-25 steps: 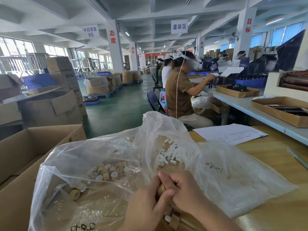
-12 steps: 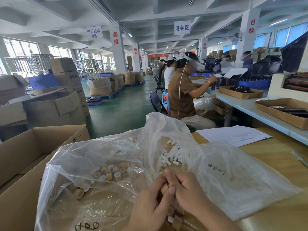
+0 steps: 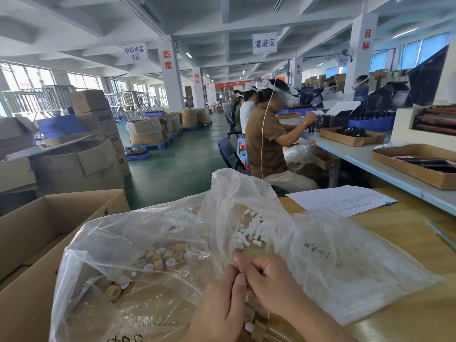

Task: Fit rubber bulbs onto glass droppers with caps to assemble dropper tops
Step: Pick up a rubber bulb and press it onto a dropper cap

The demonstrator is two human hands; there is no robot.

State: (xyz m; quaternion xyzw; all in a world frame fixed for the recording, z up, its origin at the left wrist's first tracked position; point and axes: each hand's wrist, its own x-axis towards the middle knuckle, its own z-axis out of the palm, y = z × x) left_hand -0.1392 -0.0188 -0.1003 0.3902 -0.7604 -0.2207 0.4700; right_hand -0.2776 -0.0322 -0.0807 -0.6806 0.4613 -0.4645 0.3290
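My left hand [image 3: 222, 307] and my right hand [image 3: 271, 285] meet at the bottom centre, fingers curled and thumbs pressed together over a small tan-capped dropper top [image 3: 252, 299], mostly hidden between them. Just below lie several tan-capped dropper tops with white bulbs [image 3: 255, 325]. A pile of white rubber bulbs [image 3: 249, 230] lies inside a clear plastic bag [image 3: 345, 272] just beyond my hands. Tan caps [image 3: 162, 257], some with white insides, lie in the bag's left part.
An open cardboard box [image 3: 44, 218] stands to the left of the wooden table [image 3: 407, 324]. A printed sheet [image 3: 343, 201] lies at the back right, a thin glass-like rod [image 3: 441, 234] near the right edge. Seated people work at the long bench [image 3: 370, 159] ahead.
Both hands stay pressed together at the same spot. The tan cap between the fingers shows less now. The view has shifted slightly.
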